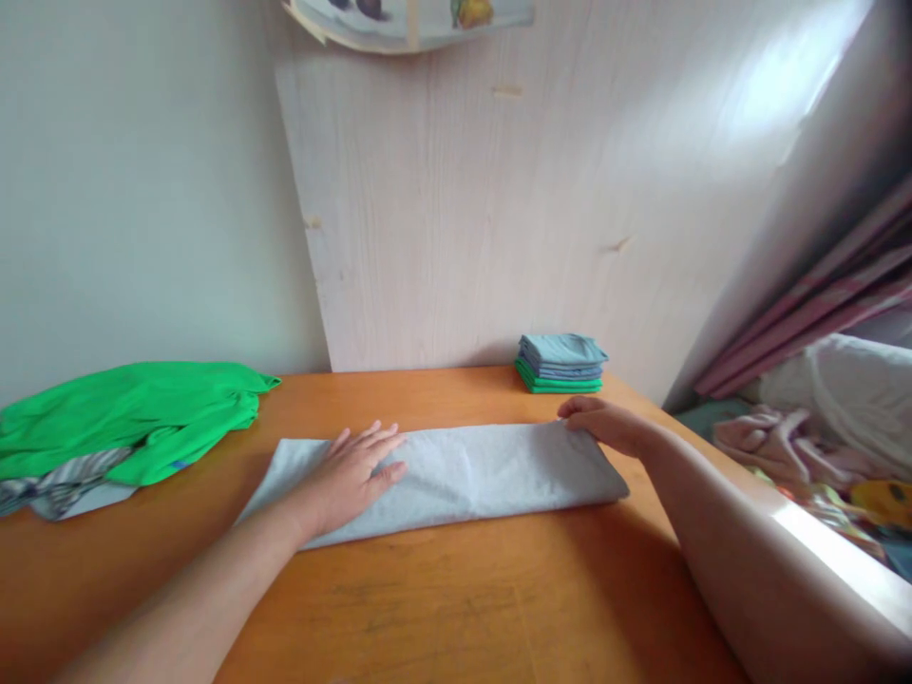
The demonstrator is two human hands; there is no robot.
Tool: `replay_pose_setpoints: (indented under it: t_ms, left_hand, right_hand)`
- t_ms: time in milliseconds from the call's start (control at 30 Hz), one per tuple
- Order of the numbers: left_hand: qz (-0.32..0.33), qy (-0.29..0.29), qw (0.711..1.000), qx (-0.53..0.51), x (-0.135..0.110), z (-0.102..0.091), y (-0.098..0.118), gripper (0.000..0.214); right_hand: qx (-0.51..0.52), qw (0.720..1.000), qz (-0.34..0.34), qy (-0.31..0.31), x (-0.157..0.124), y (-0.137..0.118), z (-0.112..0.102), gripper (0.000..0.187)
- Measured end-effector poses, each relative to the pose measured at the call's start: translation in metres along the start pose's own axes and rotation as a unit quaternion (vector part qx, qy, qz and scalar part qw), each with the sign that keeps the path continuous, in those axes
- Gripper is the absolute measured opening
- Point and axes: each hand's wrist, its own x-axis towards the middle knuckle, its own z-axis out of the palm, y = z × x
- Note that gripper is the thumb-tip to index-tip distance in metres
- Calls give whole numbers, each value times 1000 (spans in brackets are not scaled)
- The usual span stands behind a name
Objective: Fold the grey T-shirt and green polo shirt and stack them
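Steadying, it seemed, a folded pale-grey cloth rectangle [484, 475] | left hand [362, 475] lay spread, unclenched | right hand [602, 423] touched its corner, grip unclear

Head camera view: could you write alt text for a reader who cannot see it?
A person's left hand rests on a folded grey cloth, the right hand touches its far right corner. On the table are also stacked folded cloths and loose green fabric.

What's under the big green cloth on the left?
Poking out from under the crumpled, bright green cloth are a grey-and-white striped cloth and a flat, pale thing. The rest is covered, so I can't tell what else is there.
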Motion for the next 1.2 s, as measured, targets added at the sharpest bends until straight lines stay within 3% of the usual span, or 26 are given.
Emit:
replay_pose_setpoints:
  t_ms: [133, 300, 467, 633, 733, 900, 1000, 1200]
  left_hand:
    - [-8, -34, 999, 20, -5, 6, -1, 70]
    - [-12, -37, 998, 39, -5, 8, -4, 72]
    - [-17, -20, 998, 51, -4, 3, 5, 73]
    - [-27, -25, 998, 50, -6, 0, 6, 72]
    - [-38, -34, 998, 39, -5, 3, 2, 74]
    - [-52, -58, 996, 39, -10, -1, 10, 77]
    - [-50, -67, 995, 48, -30, -5, 20, 78]
    - [-29, -60, 996, 58, -96, -7, 32, 75]
  right_hand:
    - [-73, 995, -35, 61, 2, 3, 3, 30]
    - [-211, 965, -49, 151, 7, 0, 2, 11]
    - [-270, 935, -89, 211, 6, -19, 6, 23]
    - [-369, 900, -220, 77, 4, -22, 44, 48]
    - [-419, 885, -202, 31, 9, -7, 61, 57]
    - [-441, 883, -157, 33, 4, 6, 67, 65]
    - [-444, 883, -150, 30, -18, 6, 72, 70]
    - [-429, 886, -177, 25, -79, 16, 83, 72]
